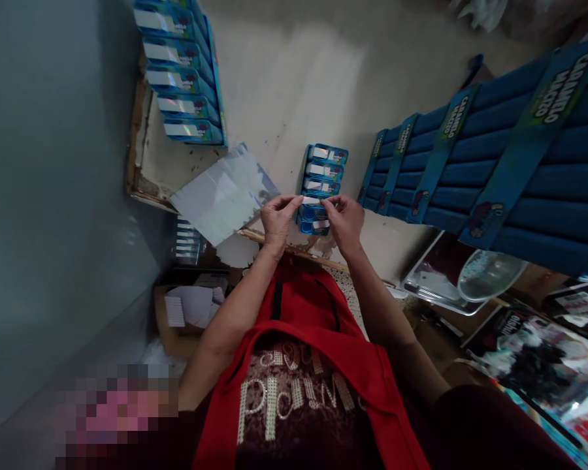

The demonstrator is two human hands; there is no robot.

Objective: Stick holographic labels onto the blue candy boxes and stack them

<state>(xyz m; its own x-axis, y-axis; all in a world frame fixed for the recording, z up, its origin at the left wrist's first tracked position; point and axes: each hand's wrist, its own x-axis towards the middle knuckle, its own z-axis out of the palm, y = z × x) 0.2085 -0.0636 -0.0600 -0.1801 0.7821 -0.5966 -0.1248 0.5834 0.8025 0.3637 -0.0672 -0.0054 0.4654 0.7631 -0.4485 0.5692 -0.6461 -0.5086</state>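
Between my two hands a small white sticker strip (pixel 311 201) is stretched out, one end in each pinch. My left hand (pixel 277 225) grips its left end with thumb and fingertips. The right end is pinched by my right hand (pixel 345 222). Just under the strip lies a row of small blue packs (pixel 325 171) in a blue tray. Several of these packs bear white stickers on their faces; one near my hands shows a round blue mark. Whether the strip touches a pack, I cannot tell. A glossy pale sheet (pixel 223 192) rests left of my left hand.
At the upper left stands a box of blue packs (pixel 183 81) with white labels. Large stacked blue boxes (pixel 475 143) fill the right side. Beyond the table's near edge are a clear tray (pixel 441 287), a plastic bowl (pixel 490 274) and a cardboard box (pixel 169 336) holding papers.
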